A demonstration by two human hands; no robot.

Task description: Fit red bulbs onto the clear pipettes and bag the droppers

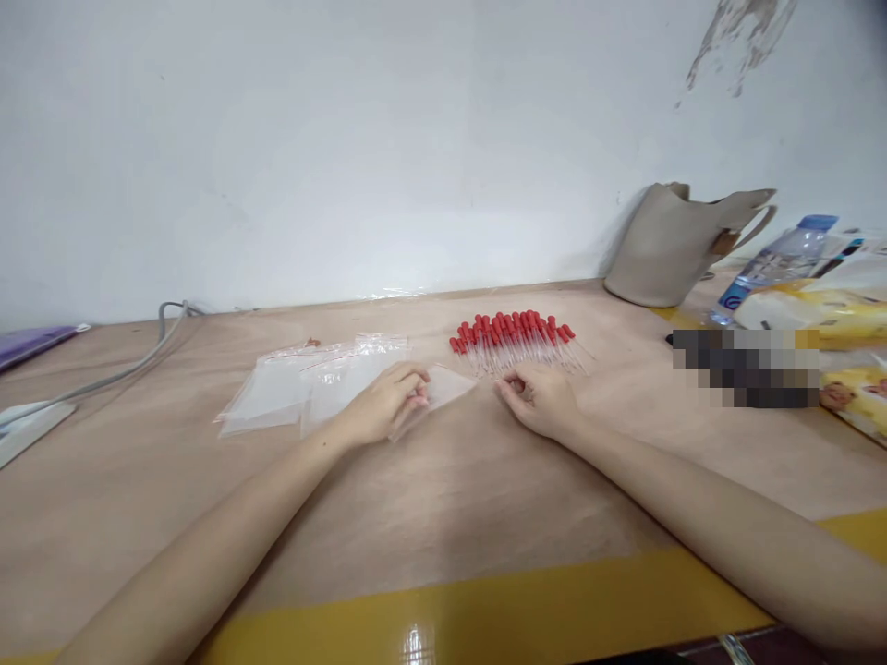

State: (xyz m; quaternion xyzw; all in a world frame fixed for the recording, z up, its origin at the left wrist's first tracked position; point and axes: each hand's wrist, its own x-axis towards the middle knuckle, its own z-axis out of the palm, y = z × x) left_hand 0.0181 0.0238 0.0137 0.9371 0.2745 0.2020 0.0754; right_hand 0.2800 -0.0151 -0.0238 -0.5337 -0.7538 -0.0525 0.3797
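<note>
My left hand is closed on the edge of a clear plastic zip bag, which lies flat and reaches out to the right of the fingers. Beside and behind that hand are several more clear zip bags, overlapping on the table. My right hand has its thumb and fingers curled together in a pinch; what they hold, if anything, is too small to make out. Just beyond it lies a row of droppers with red rubber bulbs pointing away and thin clear tubes pointing towards me.
Brown paper covers the table, with a yellow front edge. A beige bag leans against the wall at back right, near a water bottle and yellow packages. A grey cable and purple item are left.
</note>
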